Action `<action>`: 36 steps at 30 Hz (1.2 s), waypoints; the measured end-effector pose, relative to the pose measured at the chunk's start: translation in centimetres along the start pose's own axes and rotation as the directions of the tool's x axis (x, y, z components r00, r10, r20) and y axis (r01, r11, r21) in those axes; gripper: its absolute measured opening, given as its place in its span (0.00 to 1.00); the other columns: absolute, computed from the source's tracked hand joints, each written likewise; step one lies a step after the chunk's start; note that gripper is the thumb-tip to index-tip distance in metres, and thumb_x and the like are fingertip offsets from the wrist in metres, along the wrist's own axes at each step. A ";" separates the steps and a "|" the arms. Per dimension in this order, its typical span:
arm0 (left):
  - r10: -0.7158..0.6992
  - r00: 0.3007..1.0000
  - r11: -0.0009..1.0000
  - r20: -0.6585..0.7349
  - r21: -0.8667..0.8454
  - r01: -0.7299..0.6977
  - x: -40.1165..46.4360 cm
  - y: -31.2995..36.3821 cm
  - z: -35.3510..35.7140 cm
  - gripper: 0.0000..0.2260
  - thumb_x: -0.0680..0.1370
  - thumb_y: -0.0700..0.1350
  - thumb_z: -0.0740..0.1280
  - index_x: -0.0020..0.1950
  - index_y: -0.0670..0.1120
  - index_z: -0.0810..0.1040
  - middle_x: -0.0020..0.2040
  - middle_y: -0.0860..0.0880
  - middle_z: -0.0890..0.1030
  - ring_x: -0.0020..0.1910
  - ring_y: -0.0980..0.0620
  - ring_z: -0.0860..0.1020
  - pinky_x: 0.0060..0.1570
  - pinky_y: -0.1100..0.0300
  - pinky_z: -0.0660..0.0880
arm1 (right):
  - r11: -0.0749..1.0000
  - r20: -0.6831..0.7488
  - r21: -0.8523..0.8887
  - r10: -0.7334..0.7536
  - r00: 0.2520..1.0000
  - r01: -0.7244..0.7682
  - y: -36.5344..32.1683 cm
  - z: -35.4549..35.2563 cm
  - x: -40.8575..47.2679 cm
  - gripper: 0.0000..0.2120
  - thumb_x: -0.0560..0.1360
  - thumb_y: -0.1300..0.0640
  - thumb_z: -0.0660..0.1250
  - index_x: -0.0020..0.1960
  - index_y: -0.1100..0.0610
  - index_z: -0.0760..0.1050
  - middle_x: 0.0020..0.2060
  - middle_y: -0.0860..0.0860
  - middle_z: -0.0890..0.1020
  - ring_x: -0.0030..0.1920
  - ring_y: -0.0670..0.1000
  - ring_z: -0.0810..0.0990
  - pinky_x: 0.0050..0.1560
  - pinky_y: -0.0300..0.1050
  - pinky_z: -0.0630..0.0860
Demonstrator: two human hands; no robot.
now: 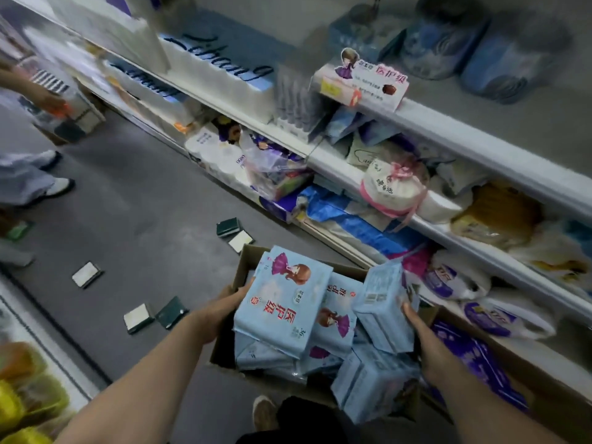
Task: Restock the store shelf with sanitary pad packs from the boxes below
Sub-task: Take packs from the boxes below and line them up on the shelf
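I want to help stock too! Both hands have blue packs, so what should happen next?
Probably lift both packs out of the cardboard box toward the shelf. The left hand grips a light blue pad pack, the right hand grips another pack, both just above the box.

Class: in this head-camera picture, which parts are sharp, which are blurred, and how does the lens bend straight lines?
Head view: the light blue pad pack gripped by the left hand is fairly sharp; the top shelf goods and the person at the left edge smear with blur; the shelf edge runs slanted and bowed, a wide-angle effect.
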State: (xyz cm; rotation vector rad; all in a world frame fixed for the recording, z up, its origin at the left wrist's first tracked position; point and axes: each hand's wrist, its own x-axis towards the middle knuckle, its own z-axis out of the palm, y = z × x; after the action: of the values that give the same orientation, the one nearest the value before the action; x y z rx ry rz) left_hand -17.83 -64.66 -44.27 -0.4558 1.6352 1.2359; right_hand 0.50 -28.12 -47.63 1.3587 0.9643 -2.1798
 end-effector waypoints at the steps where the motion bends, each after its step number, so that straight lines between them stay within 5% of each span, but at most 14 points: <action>1: 0.008 1.000 1.000 -0.005 0.019 -0.007 0.8 0.5 0.1 0.27 0.73 0.69 0.67 0.64 0.53 0.74 0.49 0.53 0.87 0.50 0.51 0.84 0.47 0.56 0.81 | 1.000 -0.027 0.019 -0.012 1.000 0.013 -0.2 0.2 0.8 0.35 0.69 0.35 0.75 0.71 0.47 0.74 0.64 0.57 0.81 0.63 0.63 0.80 0.65 0.70 0.71; 5: -0.004 1.000 0.997 0.001 0.072 0.004 4.3 1.7 0.5 0.21 0.76 0.64 0.62 0.64 0.57 0.70 0.42 0.56 0.85 0.42 0.57 0.83 0.37 0.63 0.78 | 0.992 -0.094 0.095 -0.069 0.993 0.078 -0.4 0.6 3.3 0.29 0.74 0.41 0.71 0.72 0.51 0.73 0.62 0.57 0.82 0.60 0.61 0.82 0.62 0.63 0.77; 8: -0.021 1.000 0.997 0.007 0.069 0.021 7.4 2.4 0.1 0.49 0.57 0.75 0.72 0.71 0.54 0.63 0.48 0.54 0.80 0.46 0.55 0.79 0.41 0.60 0.75 | 0.985 -0.124 0.154 -0.057 0.991 0.076 -0.5 0.6 5.3 0.23 0.78 0.43 0.67 0.69 0.53 0.75 0.60 0.58 0.83 0.57 0.61 0.84 0.56 0.59 0.81; 9: -0.014 1.000 0.997 0.009 0.074 0.014 8.3 2.7 0.0 0.50 0.57 0.75 0.72 0.72 0.54 0.62 0.48 0.54 0.80 0.47 0.55 0.78 0.44 0.58 0.75 | 0.981 -0.136 0.180 -0.044 0.990 0.068 -0.3 0.5 6.1 0.21 0.79 0.43 0.67 0.67 0.53 0.76 0.59 0.58 0.83 0.55 0.61 0.84 0.52 0.59 0.82; 12: -0.026 0.999 0.994 0.040 0.110 0.021 11.5 3.4 -0.3 0.45 0.65 0.69 0.68 0.76 0.49 0.61 0.51 0.52 0.81 0.49 0.53 0.79 0.53 0.53 0.77 | 0.977 -0.119 0.211 0.006 0.993 0.019 0.5 -0.5 8.6 0.27 0.75 0.40 0.71 0.69 0.52 0.76 0.61 0.59 0.82 0.58 0.64 0.83 0.58 0.67 0.78; 17: -0.047 0.997 0.984 0.054 0.176 0.037 18.0 4.5 0.0 0.33 0.79 0.59 0.64 0.78 0.47 0.57 0.48 0.53 0.79 0.45 0.54 0.78 0.41 0.59 0.75 | 0.968 -0.180 0.252 0.022 0.983 0.024 1.8 -1.9 13.3 0.36 0.70 0.37 0.76 0.73 0.48 0.72 0.65 0.58 0.80 0.64 0.64 0.79 0.65 0.73 0.70; 22: -0.034 0.992 0.981 0.124 0.195 0.009 25.5 4.2 -0.4 0.52 0.52 0.74 0.76 0.70 0.55 0.64 0.51 0.54 0.83 0.47 0.55 0.83 0.39 0.61 0.78 | 0.942 -0.224 0.320 -0.030 0.974 0.102 3.1 -2.8 18.7 0.35 0.68 0.39 0.78 0.71 0.50 0.74 0.63 0.58 0.81 0.61 0.64 0.81 0.60 0.69 0.76; 25: -0.055 0.990 0.978 0.129 0.206 0.028 29.5 3.5 0.1 0.32 0.72 0.64 0.69 0.71 0.54 0.63 0.54 0.52 0.82 0.51 0.53 0.81 0.44 0.58 0.77 | 0.937 -0.228 0.331 -0.034 0.973 0.111 3.6 -3.5 21.6 0.30 0.72 0.39 0.72 0.70 0.51 0.75 0.61 0.59 0.82 0.59 0.64 0.82 0.58 0.65 0.78; 28: -0.072 0.991 0.970 0.115 0.238 0.043 32.7 2.6 0.4 0.23 0.78 0.59 0.65 0.69 0.55 0.62 0.53 0.51 0.82 0.51 0.52 0.80 0.43 0.58 0.76 | 0.944 -0.243 0.310 -0.039 0.969 0.116 3.3 -4.1 24.1 0.30 0.72 0.38 0.71 0.68 0.52 0.76 0.59 0.59 0.84 0.56 0.63 0.84 0.55 0.60 0.79; 33: -0.069 0.984 0.972 0.164 0.232 0.029 37.2 0.9 0.3 0.47 0.62 0.71 0.74 0.75 0.54 0.64 0.60 0.46 0.83 0.58 0.44 0.82 0.58 0.48 0.79 | 0.956 -0.272 0.276 -0.019 0.962 0.097 3.1 -5.9 28.4 0.30 0.71 0.37 0.71 0.67 0.52 0.77 0.56 0.59 0.85 0.52 0.62 0.85 0.50 0.57 0.80; 36: -0.073 0.983 0.969 0.170 0.247 0.029 39.7 0.3 0.7 0.45 0.64 0.71 0.74 0.75 0.54 0.65 0.60 0.46 0.83 0.58 0.44 0.82 0.61 0.45 0.77 | 0.961 -0.275 0.257 -0.025 0.961 0.098 2.8 -6.6 30.4 0.27 0.73 0.37 0.70 0.66 0.52 0.77 0.54 0.59 0.85 0.50 0.61 0.86 0.48 0.56 0.81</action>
State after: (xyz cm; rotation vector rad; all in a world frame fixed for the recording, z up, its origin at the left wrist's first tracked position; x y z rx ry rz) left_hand -35.00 -53.86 -78.42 -0.2257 1.5859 0.9915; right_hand -7.31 -24.47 -77.62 1.8129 0.8331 -2.2772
